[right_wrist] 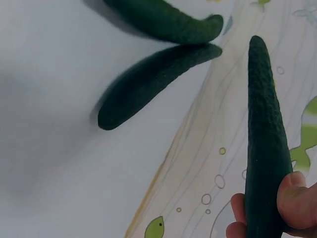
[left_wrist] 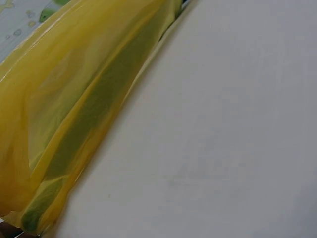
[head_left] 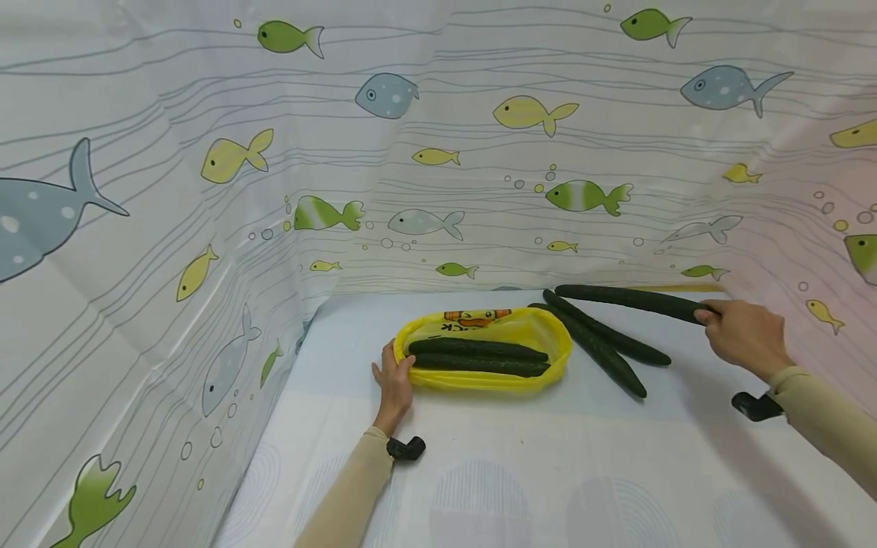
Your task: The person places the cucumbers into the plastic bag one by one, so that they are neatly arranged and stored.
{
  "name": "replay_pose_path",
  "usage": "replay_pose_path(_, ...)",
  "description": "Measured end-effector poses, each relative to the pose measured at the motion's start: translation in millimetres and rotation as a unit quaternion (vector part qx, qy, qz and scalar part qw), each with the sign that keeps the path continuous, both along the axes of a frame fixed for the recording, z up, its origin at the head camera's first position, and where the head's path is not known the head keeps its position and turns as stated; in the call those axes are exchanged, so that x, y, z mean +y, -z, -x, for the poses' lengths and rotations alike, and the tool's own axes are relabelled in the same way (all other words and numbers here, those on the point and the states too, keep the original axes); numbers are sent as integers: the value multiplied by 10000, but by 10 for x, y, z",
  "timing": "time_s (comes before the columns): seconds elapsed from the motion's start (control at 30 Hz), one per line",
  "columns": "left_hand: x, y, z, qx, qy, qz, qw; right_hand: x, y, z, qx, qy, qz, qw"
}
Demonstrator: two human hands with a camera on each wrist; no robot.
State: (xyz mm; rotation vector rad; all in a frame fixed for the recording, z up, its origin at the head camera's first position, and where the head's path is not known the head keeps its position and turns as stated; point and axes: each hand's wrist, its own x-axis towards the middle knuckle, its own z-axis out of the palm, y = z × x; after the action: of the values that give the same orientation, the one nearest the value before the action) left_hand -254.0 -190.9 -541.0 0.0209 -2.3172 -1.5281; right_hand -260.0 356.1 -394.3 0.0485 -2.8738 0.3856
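My right hand (head_left: 747, 335) grips a long dark green cucumber (head_left: 630, 298) by its right end and holds it up over the table's back right. The right wrist view shows thumb and fingers around this cucumber (right_wrist: 267, 134). At its left end, a yellow plastic bag (head_left: 479, 384) is held at the rim by my left hand (head_left: 394, 384). The bag's mouth gapes upward, and two cucumbers (head_left: 476, 358) lie side by side inside. In the left wrist view the bag (left_wrist: 20, 124) fills the left side, a cucumber showing through it; the left hand is almost wholly hidden there.
Two more cucumbers (head_left: 603, 335) lie slantwise on the white table (head_left: 493, 457), right of the bag, touching or nearly so. A fish-patterned sheet (head_left: 479, 175) hangs behind the table and along both sides.
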Motion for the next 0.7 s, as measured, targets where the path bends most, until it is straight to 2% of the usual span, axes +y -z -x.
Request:
replay_pose_path(0.37, -7, -15, 11, 16, -17, 32, 10000, -198, -98, 25, -413, -414, 487, 9971)
replay_pose_path(0.7, -1, -11, -1, -27, -36, 95, 9999, -502, -108, 6, -648, -970, 885, 9892)
